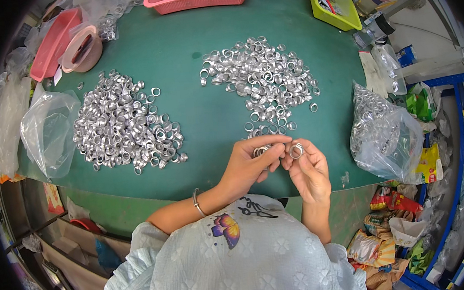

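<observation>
Close to the table's near edge, my two hands meet just below the right-hand heap of metal rings [270, 71]. My right hand [311, 174] pinches one silver metal ring [296, 151] between thumb and fingers, its opening facing up at me. Curled beside it, my left hand [247, 163] holds several silver rings [261, 151] under its thumb and fingers; part of them is hidden. A second, larger heap of the same rings [124, 123] lies on the green table to the left.
A clear bag of rings [374, 123] sits at the table's right edge, an empty-looking clear bag [50, 126] at the left. Pink trays [202, 3], a pink bowl [83, 50] and a yellow-green basket [336, 19] line the far side. Blue shelving [457, 165] stands right.
</observation>
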Available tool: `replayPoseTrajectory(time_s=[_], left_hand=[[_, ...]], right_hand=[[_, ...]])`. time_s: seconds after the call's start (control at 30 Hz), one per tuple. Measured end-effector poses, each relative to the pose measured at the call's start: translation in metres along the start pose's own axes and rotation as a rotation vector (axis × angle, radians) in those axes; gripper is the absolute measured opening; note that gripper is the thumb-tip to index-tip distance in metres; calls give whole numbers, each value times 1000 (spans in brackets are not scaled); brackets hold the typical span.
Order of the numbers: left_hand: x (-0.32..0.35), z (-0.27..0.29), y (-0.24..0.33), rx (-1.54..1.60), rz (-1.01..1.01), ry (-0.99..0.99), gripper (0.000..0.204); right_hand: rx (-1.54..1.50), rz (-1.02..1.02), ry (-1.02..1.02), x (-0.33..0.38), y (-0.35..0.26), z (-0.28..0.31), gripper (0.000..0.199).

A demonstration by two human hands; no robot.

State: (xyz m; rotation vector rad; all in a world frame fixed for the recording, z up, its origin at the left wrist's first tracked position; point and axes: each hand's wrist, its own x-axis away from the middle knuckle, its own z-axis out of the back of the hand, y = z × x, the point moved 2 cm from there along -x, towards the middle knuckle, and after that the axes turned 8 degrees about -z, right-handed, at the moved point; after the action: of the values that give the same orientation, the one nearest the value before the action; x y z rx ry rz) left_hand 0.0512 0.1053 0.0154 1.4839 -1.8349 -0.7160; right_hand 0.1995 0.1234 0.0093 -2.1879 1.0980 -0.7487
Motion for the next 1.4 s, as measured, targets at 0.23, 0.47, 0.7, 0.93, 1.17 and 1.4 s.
replayPoseTrajectory(time_s=[0.23, 0.47, 0.7, 0.93, 1.17, 1.4], left_hand=[[4, 1, 4, -44, -7, 6, 24], [3, 0, 9, -110, -10, -3, 26], [0, 10, -11, 70, 84, 24, 27], [-3, 15, -12, 197, 126, 3, 27], [1, 19, -12, 64, 53, 30, 27], [-3, 16, -15, 316, 139, 54, 30]], right_hand=[[-90, -41, -74, 2, 2, -8, 35], [194, 55, 148, 3, 2, -11, 29], [1185, 499, 312, -7, -6, -21, 23], [1509, 558, 880, -66, -36, 90, 20], [723, 58, 466, -57, -33, 81, 34], [-189, -142, -113, -20, -10, 20, 34]])
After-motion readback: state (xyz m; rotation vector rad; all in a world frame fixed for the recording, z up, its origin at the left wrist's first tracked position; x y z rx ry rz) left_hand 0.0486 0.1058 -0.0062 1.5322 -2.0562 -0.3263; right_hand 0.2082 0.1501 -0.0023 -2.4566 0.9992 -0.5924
